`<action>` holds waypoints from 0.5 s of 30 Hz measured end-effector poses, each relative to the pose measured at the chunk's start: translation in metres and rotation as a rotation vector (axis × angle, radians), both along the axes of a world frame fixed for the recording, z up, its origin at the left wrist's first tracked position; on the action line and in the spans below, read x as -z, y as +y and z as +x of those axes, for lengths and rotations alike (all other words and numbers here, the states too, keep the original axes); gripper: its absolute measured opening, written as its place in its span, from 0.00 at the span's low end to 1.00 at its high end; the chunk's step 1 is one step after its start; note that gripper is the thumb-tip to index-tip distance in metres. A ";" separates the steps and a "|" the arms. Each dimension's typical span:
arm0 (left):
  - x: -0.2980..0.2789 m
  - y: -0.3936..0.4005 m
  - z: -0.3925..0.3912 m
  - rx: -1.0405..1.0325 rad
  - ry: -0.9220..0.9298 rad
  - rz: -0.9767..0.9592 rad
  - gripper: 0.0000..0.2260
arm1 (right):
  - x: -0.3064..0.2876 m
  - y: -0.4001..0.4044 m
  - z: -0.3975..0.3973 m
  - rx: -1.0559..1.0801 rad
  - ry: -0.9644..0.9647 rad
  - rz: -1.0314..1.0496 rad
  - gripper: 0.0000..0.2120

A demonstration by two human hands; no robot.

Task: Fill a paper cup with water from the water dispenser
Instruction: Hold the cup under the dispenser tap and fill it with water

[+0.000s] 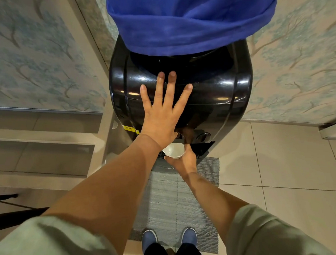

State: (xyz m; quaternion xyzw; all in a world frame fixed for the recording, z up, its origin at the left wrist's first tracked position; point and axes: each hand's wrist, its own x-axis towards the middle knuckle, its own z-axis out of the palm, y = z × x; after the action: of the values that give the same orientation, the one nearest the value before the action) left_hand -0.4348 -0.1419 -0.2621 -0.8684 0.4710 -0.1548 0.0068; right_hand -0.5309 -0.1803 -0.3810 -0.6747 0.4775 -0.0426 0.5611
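A glossy black water dispenser (216,88) stands in front of me, its bottle wrapped in a blue cloth cover (191,18). My left hand (162,111) lies flat on the dispenser's rounded top, fingers spread, with the thumb down at a dark tap lever (180,137). Below it my right hand (183,160) holds a small white paper cup (173,150) upright under that tap. The cup's inside looks white; I cannot tell whether water is in it. A second tap (203,137) sits to the right.
A grey woven mat (178,202) lies on the beige tiled floor under my blue shoes (169,238). Walls with tree-pattern wallpaper flank the dispenser. Low steps or ledges (38,140) run along the left, and a dark bar (10,216) juts in at the lower left.
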 end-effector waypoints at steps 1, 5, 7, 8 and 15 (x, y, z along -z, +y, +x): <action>0.000 0.000 0.000 -0.001 0.000 -0.001 0.57 | 0.000 0.000 -0.001 0.002 -0.006 0.006 0.28; 0.001 0.000 0.000 0.000 -0.010 -0.009 0.57 | 0.001 0.000 -0.002 0.010 -0.021 0.028 0.26; 0.002 0.000 0.001 -0.001 -0.021 -0.017 0.58 | 0.000 0.000 -0.003 0.010 -0.026 0.024 0.25; 0.003 0.000 0.001 0.001 -0.025 -0.026 0.58 | -0.001 0.000 -0.003 0.008 -0.029 0.022 0.24; 0.006 -0.001 0.002 0.014 -0.044 -0.053 0.58 | -0.005 -0.001 -0.004 0.010 -0.060 0.036 0.21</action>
State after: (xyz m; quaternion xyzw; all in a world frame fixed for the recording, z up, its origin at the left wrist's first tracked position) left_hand -0.4327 -0.1427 -0.2677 -0.8615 0.4724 -0.1862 -0.0071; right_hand -0.5348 -0.1817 -0.3757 -0.6606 0.4648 -0.0571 0.5868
